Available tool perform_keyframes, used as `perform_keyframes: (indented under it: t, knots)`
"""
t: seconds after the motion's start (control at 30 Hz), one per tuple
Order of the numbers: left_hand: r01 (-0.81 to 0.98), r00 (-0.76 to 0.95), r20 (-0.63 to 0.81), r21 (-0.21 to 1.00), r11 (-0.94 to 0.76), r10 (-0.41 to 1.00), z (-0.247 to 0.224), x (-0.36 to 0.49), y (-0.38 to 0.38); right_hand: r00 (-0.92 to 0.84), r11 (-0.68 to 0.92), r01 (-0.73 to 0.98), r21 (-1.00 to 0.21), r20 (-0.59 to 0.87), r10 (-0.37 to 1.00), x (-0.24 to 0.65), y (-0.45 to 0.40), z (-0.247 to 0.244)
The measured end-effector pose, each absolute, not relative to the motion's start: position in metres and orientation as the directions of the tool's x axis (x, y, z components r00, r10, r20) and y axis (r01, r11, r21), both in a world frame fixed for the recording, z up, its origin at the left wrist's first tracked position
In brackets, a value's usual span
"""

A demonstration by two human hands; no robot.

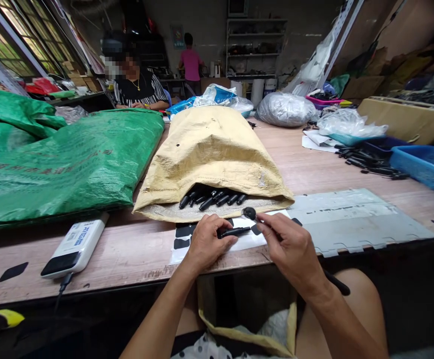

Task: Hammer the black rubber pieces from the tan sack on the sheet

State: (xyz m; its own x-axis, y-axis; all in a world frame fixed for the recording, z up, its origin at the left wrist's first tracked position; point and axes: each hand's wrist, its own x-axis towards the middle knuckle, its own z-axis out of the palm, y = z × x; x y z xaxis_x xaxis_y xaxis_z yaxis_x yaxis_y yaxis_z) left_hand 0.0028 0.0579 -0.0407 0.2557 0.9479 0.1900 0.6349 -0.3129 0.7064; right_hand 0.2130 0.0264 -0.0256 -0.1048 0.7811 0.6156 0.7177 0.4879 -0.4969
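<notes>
The left hand (210,240) grips a black tube (238,231) between thumb and fingers, its free end jutting toward the right hand (293,244), whose narrow pinch meets a round black piece (249,213) (right at the fingertips). Beyond, a yellow sack (217,144) gapes.

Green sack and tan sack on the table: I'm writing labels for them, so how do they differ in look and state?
The green sack bears reddish printed characters; the tan sack shows no print.
The tan sack's mouth gapes towards the wearer, baring black tubular parts; the green sack shows no opening or contents.
The green sack lies to the left, the tan sack near the middle.
Both lie on the table, creased.
</notes>
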Motion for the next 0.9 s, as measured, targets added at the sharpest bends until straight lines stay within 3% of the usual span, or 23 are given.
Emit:
perform_keyframes:
  t: [0.23,0.47,0.63,0.9]
  knots:
    - [0.618,0.238,0.205,0.722,-0.311,0.949,-0.043,0.003,0.059,-0.166,0.520,0.684,-0.511,0.586,0.793,0.193,0.012,-0.029]
    - [0.619,0.258,0.194,0.719,-0.316,0.946,-0.039,0.002,0.058,-0.234,0.509,0.750,-0.421,0.551,0.801,0.187,0.011,-0.036]
    - [0.617,0.242,0.199,0.724,-0.309,0.950,-0.042,0.002,0.059,-0.131,0.470,0.756,-0.455,0.599,0.790,0.195,0.012,-0.029]
    - [0.633,0.246,0.216,0.702,-0.326,0.945,-0.040,0.004,0.059,-0.125,0.430,0.774,-0.466,0.552,0.824,0.204,0.012,-0.036]
